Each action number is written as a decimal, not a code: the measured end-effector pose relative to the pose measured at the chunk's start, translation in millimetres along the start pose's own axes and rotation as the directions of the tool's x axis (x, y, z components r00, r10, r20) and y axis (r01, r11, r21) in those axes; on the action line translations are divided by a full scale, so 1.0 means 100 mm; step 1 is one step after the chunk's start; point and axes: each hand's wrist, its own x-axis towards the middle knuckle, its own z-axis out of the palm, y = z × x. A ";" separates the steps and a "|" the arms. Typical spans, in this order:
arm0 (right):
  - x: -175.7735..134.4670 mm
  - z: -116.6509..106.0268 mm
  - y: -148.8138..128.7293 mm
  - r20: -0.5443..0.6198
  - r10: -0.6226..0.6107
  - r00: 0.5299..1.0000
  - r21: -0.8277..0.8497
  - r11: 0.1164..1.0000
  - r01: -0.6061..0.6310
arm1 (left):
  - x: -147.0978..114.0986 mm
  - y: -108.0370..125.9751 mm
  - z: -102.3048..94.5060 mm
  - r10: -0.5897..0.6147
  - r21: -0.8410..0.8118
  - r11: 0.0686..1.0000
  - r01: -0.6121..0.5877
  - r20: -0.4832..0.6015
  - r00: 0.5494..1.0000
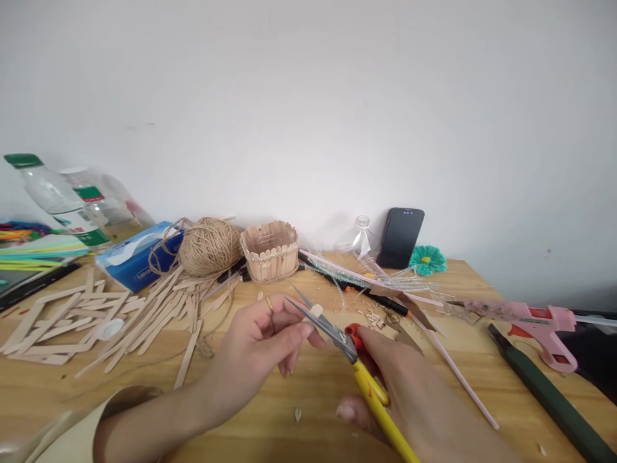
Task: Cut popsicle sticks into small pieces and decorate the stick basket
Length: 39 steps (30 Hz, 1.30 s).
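Note:
My right hand (409, 376) is closed round the handles of a pair of scissors (369, 386), one yellow and one red. The blades point up and left and stand slightly apart. A short rounded piece of craft stick (316, 311) shows at the blades. My left hand (270, 341) pinches this piece between thumb and fingers; its lower end is hidden by the thumb. On the table below lies a small wood offcut (297, 415). Beyond my hands stands a small basket of craft sticks (272, 257) with a glittery band round it.
Loose craft sticks (164, 321) and a twine ball (211, 246) lie left, near a blue tissue pack (139, 257) and plastic bottles (62, 199). At right are a phone (401, 238), a teal flower (428, 260), a pink glue gun (535, 325) and a dark green tool (544, 386).

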 end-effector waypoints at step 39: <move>0.01 -0.01 0.04 -0.011 -0.143 0.990 0.153 0.978 0.143 | -0.03 0.07 0.01 -0.133 -0.027 0.991 0.134 0.035 0.990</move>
